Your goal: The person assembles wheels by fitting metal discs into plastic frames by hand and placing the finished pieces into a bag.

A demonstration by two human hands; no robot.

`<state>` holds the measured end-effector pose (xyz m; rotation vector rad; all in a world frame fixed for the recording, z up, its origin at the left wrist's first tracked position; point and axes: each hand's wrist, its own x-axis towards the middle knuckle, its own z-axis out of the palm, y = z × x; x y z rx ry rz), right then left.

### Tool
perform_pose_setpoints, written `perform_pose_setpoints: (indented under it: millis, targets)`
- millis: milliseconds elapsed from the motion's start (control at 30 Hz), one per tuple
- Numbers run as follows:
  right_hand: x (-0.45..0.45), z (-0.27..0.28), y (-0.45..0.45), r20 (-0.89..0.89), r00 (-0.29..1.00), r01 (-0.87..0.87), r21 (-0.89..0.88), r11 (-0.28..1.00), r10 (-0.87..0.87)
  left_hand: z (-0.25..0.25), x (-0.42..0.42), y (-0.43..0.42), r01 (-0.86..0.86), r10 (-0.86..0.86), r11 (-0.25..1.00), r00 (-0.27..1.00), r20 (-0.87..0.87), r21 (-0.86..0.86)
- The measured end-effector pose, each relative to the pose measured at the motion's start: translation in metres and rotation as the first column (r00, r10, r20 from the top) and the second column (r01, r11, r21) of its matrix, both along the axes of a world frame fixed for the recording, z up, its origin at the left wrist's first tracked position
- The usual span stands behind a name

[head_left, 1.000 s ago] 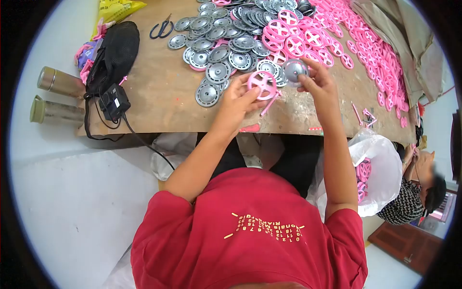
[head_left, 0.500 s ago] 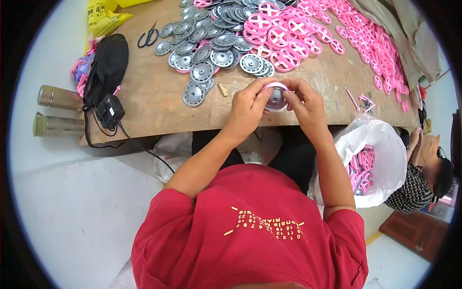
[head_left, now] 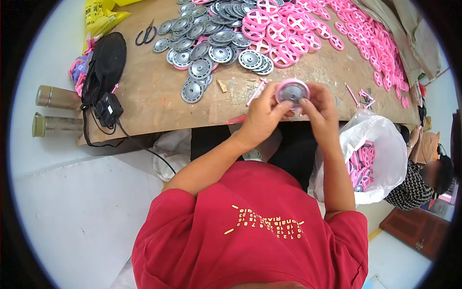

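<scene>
Passages and obstructions, as I log them remotely. Tabletop (head_left: 149, 91): one broad bare lane for me left of the left hand (head_left: 266, 107), bounded by the power adapter (head_left: 109, 109) and the grey discs (head_left: 192, 91); one smaller bare patch between the right hand (head_left: 323, 107) and the loose pink rods (head_left: 367, 100). Forward: blocked by grey discs and piled pink wheels (head_left: 277, 33). Between the hands: pink-rimmed disc (head_left: 292, 92), little room. Beside the right forearm: plastic bag (head_left: 390, 159), crowding the near edge. Left: cable (head_left: 134, 141), trailing over that edge.

Red short-sleeved shirt (head_left: 250, 260), yellow lettering (head_left: 277, 220), black trousers (head_left: 294, 151)
</scene>
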<state>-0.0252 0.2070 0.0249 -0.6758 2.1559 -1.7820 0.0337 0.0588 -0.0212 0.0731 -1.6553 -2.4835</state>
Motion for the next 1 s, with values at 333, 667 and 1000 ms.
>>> perform_pose_setpoints:
  millis: [333, 667, 1000]
  targets:
    - [0.012, 0.078, 0.175, -0.548, 0.644, 0.726, 0.219, 0.652, -0.533, -0.005, 0.015, -0.077, -0.354, 0.278, 0.63, 0.934, -0.224, -0.692]
    - [-0.019, -0.016, -0.059, -0.476, 0.789, -0.106, 0.517, 0.849, 0.388, -0.012, 0.039, -0.154, -0.525, 0.515, 0.149, 0.765, -0.387, -0.838]
    - [-0.051, -0.026, -0.043, -0.503, 0.776, 0.093, 0.688, 0.72, 0.381, -0.021, 0.003, -0.153, -0.405, 0.526, 0.078, 0.793, -0.308, -0.911]
